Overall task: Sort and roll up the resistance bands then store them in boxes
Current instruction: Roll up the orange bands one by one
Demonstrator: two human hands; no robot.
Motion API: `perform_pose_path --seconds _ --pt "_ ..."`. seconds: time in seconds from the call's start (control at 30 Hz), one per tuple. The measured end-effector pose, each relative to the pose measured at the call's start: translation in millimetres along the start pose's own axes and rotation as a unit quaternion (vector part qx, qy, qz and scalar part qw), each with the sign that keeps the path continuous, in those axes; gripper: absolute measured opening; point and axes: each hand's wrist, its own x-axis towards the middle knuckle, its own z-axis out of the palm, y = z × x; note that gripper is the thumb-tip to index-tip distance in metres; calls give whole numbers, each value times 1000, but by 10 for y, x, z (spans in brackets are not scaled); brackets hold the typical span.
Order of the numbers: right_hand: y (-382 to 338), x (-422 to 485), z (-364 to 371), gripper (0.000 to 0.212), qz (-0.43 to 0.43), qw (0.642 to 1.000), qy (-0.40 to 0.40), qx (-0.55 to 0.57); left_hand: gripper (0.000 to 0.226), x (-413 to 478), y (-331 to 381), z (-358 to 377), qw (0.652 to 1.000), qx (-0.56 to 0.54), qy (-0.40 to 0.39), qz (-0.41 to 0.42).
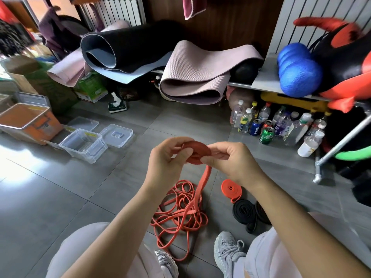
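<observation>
Red-orange flat rubber resistance band (197, 152) is part-rolled into a tight disc, held in the air above the grey tiled floor (80, 197) btwn both hands, its loose tail dropping to a tangled heap of orange bands (178, 211) in front of the grey shoes (226, 251). L hand (168, 157) pinches the disc's left rim w/ thumb & curled fingers; R hand (228, 159) pinches the right rim w/ thumb & forefinger. Rolled orange band (230, 187) & rolled black bands (244, 210) lie just right of the heap; open clear plastic box (84, 145) sits well apart, toward the floor's left edge.
</observation>
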Motion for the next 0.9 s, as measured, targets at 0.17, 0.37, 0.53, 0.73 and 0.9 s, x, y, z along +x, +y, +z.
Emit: perform_pose_path --seconds 0.17,0.37,0.53,0.73,0.9 --pt "-13 21 17 24 -11 999 14 36 26 -14 18 16 992 -115 19 -44" --pt "-1 -15 -7 22 -31 999 33 -29 31 -10 6 28 1000 -1 -20 -12" --pt "34 -52 1 12 -57 973 -19 -223 43 -68 -62 -34 908 359 -79 202" --pt "50 -11 -17 12 -23 994 5 -106 34 -67 -87 -8 929 296 -84 207" --pt "34 9 -25 23 5 999 0 40 41 -29 -48 -1 991 103 -41 71"
